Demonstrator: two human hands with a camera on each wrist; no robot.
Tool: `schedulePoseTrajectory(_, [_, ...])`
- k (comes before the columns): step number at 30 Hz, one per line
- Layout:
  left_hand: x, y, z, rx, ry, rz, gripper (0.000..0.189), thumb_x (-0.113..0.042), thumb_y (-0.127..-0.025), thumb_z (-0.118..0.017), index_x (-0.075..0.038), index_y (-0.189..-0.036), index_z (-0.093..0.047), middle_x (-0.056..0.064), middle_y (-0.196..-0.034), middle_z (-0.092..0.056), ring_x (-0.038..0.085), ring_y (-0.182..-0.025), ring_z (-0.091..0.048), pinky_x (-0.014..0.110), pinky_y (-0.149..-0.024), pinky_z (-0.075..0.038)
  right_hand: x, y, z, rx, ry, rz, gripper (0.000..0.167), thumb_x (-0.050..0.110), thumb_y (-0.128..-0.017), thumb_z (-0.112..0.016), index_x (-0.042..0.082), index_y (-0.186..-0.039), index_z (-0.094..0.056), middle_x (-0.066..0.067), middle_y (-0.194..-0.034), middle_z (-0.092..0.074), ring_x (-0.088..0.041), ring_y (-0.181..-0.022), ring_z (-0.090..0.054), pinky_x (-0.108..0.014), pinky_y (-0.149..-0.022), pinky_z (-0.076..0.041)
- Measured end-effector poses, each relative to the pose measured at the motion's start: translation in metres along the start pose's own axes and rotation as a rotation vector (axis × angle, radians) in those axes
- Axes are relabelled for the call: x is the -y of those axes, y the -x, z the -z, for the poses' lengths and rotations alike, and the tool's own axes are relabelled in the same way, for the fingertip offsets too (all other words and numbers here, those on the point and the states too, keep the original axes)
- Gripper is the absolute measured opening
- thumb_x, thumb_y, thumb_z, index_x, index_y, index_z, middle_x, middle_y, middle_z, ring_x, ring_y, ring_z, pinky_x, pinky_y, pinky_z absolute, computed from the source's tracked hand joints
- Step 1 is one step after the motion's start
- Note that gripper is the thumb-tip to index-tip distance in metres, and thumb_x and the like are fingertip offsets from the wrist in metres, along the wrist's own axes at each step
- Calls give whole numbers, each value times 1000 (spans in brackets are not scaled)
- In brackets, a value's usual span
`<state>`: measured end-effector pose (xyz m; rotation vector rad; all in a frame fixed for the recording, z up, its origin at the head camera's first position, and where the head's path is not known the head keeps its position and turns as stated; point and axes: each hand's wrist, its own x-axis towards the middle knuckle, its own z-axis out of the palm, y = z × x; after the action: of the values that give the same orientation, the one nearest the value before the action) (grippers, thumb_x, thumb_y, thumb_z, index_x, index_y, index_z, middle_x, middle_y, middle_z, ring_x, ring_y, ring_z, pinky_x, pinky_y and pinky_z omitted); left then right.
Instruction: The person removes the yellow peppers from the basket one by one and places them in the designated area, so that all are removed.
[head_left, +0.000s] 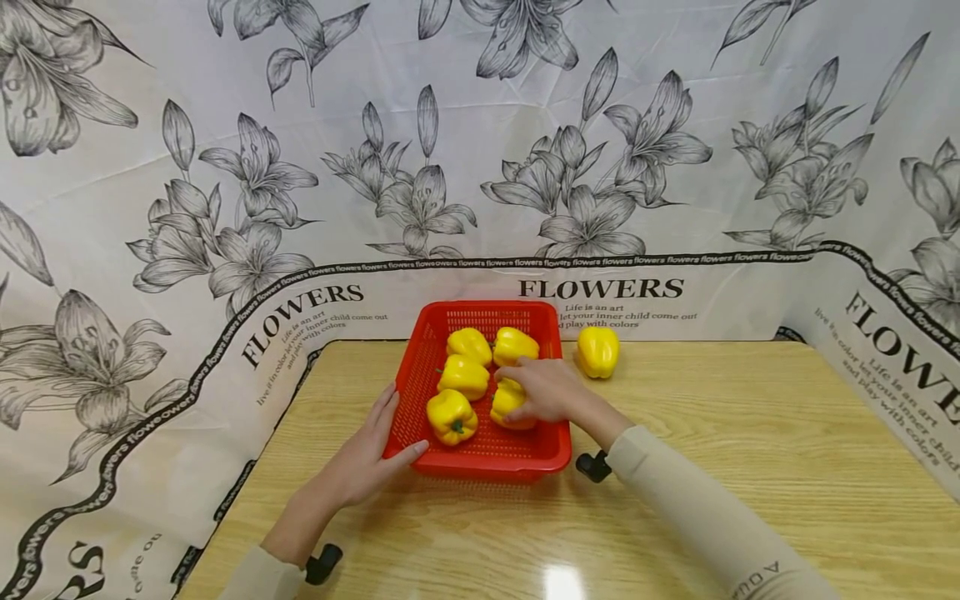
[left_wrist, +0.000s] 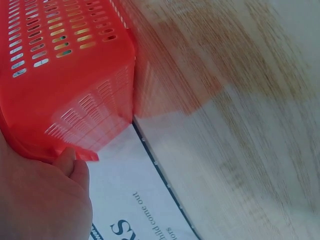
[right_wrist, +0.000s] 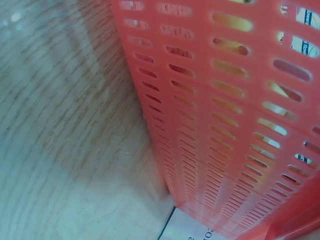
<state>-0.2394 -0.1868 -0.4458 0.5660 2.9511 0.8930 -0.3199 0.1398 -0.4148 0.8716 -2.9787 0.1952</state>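
A red plastic basket (head_left: 495, 454) with slotted walls stands on the table and holds several yellow bell peppers, such as the front-left one (head_left: 451, 415). My left hand (head_left: 360, 458) grips its left rim, thumb over the front-left part; in the left wrist view, fingers curl at the rim of the basket (left_wrist: 65, 75). My right hand (head_left: 547, 390) reaches over the right rim and grips the front-right bell pepper (head_left: 508, 403), partly hidden under the fingers. The right wrist view shows the basket's slotted wall (right_wrist: 200, 100), with yellow through the slots, but no hand.
Another yellow bell pepper (head_left: 597, 352) lies on the wooden table (head_left: 720, 417), right of the basket near the back edge. A white cloth (head_left: 450, 217) printed with flowers hangs behind and around the table. Black clip-like pieces (head_left: 594, 467) show near both wrists.
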Motion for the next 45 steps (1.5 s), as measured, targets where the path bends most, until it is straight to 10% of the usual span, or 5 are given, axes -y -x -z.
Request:
schedulePoseTrajectory(26, [-3, 1, 1, 11, -5, 33, 109, -79, -90, -51, -13, -166, -9, 4, -173, -3, 35, -154, -23, 61, -115, -33, -6, 4, -4, -167, -275, -11, 69, 66, -79, -77, 27, -135, -63, -1, -122, -64, -20, -98, -62, -41, -79, -51])
schedulePoseTrajectory(45, [-3, 0, -1, 1, 4, 20, 103, -70, -94, -56, -14, -166, -10, 4, -173, -3, 35, -153, -25, 60, -116, -33, -18, 3, 1, -217, -811, -87, 62, 44, -85, -82, 18, -137, -59, -10, -128, -64, -24, -109, -63, -41, -91, -54])
